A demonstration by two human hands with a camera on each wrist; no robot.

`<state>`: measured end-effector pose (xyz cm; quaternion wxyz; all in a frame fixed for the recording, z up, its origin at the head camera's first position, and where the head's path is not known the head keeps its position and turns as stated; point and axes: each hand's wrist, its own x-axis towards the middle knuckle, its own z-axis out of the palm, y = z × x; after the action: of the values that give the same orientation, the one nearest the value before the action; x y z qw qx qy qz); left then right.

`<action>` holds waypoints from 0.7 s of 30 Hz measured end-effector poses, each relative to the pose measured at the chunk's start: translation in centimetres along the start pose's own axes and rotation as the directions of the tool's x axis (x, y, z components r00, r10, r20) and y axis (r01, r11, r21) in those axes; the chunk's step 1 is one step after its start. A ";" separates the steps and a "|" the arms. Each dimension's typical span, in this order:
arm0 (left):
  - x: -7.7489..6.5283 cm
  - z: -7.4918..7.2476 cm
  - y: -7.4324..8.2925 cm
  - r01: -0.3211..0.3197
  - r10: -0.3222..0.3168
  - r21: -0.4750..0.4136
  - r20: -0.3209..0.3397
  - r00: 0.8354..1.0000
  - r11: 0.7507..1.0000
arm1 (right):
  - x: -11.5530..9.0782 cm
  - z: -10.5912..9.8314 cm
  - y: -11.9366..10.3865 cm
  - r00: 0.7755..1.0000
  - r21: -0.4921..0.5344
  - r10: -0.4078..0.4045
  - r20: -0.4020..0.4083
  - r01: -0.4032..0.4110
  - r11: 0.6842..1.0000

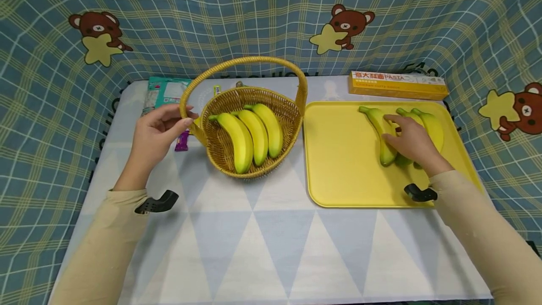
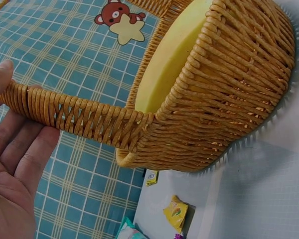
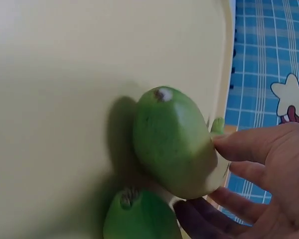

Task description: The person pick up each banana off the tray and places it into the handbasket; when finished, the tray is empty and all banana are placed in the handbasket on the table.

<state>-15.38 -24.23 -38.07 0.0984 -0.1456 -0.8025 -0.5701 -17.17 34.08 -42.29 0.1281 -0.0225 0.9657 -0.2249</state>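
Observation:
My left hand [image 1: 153, 132] holds the left side of the woven basket's handle [image 1: 250, 60], thumb on one side and fingers on the other. Inside the basket [image 1: 291, 119] lie three yellow bananas [image 1: 239, 145] side by side. On the yellow tray [image 1: 338, 164] my right hand [image 1: 412, 144] pinches the leftmost banana [image 1: 375, 124] between thumb and fingers. The right wrist view shows that banana's greenish tip [image 3: 169, 134] toward the camera, with another banana's end [image 3: 139, 219] beside it. Two more bananas [image 1: 433, 128] lie to the right, partly hidden under the hand.
A pasta box [image 1: 398, 84] stands behind the tray. Left of the basket are a teal-and-white packet [image 1: 169, 91] and a small purple packet [image 1: 182, 141]. In the left wrist view a yellow packet [image 2: 176, 213] lies beyond the basket. A plaid curtain [image 1: 254, 18] encloses the table.

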 end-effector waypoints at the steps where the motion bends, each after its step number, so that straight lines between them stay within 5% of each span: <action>1: 0.0 0.0 0.0 -0.003 0.003 0.003 0.000 1.000 1.000 | 0.1 0.1 -0.1 1.000 0.006 0.005 0.014 -0.005 1.000; 10: 0.0 0.1 -0.1 -0.006 0.006 0.000 -0.001 1.000 1.000 | 0.1 0.3 -0.7 0.996 -0.004 0.048 0.070 -0.047 0.999; 21: 0.0 0.0 0.0 0.015 -0.015 0.008 -0.001 1.000 1.000 | -2.3 -0.8 -4.3 0.997 -0.005 -0.055 0.058 0.056 0.998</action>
<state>-15.40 -24.21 -38.02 0.0951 -0.1386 -0.8059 -0.5676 -15.21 30.76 -39.12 0.1495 -0.0562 0.9613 -0.2243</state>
